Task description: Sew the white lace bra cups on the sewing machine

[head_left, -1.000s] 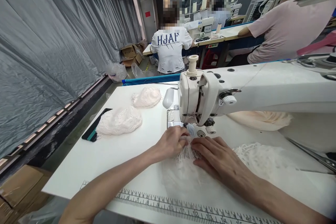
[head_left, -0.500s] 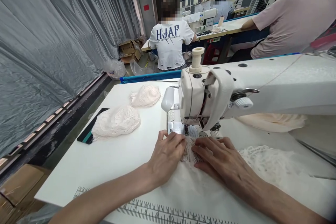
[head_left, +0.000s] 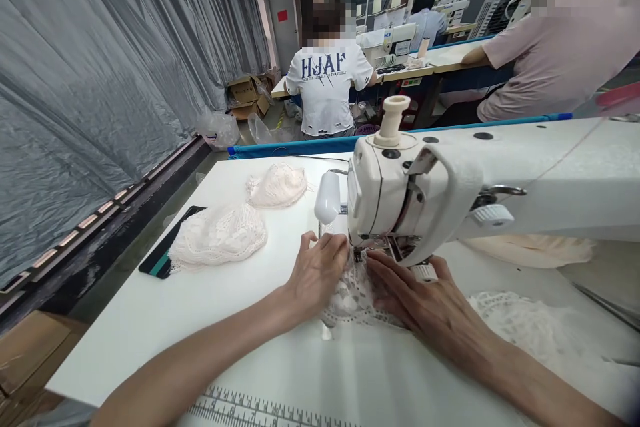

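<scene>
My left hand (head_left: 317, 273) lies flat with fingers stretched out on a piece of white lace fabric (head_left: 350, 297), just left of the needle. My right hand (head_left: 423, 297) presses flat on the same lace at its right side, fingertips close to the presser foot. Above both hands stands the white sewing machine (head_left: 450, 183), whose head hides the needle area in part. More lace (head_left: 520, 327) trails off to the right behind my right forearm.
Two pale lace bra cups (head_left: 220, 237) (head_left: 277, 185) lie at the left of the white table (head_left: 225, 320), one on a dark tablet-like slab (head_left: 163, 253). A printed ruler (head_left: 240, 410) runs along the near edge. Other people sit at machines behind. Grey plastic sheeting hangs at left.
Both hands have slid forward with the lace toward the needle. More of the lace now shows between them, and the view has shifted closer to the machine head.
</scene>
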Demonstrator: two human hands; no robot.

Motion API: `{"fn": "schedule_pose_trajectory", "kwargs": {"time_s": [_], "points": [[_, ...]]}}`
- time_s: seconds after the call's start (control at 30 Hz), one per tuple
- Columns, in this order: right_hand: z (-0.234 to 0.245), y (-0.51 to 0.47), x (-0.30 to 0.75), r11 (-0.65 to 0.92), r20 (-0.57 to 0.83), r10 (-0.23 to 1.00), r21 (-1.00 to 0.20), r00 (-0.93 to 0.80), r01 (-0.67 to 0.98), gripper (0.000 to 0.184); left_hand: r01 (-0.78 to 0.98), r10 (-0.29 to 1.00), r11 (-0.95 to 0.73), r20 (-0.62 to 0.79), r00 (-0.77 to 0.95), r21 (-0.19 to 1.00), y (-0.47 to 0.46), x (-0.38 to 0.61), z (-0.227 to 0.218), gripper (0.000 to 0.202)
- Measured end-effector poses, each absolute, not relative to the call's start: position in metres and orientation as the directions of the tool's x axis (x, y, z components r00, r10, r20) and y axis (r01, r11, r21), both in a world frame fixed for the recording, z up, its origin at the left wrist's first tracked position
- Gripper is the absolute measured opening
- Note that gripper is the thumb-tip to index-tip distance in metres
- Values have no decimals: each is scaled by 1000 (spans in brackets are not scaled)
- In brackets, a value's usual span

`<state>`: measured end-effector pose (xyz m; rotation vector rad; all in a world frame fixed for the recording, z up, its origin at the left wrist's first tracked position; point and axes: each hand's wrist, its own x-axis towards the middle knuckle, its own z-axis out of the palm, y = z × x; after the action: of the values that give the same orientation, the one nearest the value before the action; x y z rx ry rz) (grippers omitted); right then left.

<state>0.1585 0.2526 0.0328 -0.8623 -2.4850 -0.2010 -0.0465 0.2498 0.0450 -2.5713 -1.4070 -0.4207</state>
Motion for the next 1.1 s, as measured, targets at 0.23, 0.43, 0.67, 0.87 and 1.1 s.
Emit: {"fn": "schedule_pose_trajectory", "kwargs": {"time_s": [0.23, 0.43, 0.67, 0.87, 1.1], "points": [[37, 246, 169, 863, 419, 462, -9, -782, 505, 50, 825, 776, -565, 358, 519, 28, 242, -50, 48, 25], [48, 231, 170, 913, 462, 399, -126, -792, 387, 36, 710, 694, -694, 373, 616, 119, 198, -41, 56, 32], [43, 233, 163, 894, 568, 430, -159, -702, 419, 22, 789, 703, -612, 492, 514, 51, 201, -34, 48, 25], [43, 235, 166, 900, 553, 424, -169, -718, 401, 26, 796, 664, -605, 540, 517, -18, 203, -34, 45, 21], [52, 232, 172, 916, 498, 399, -173, -770, 362, 36, 779, 661, -627, 522, 540, -11, 191, -37, 48, 14]]}}
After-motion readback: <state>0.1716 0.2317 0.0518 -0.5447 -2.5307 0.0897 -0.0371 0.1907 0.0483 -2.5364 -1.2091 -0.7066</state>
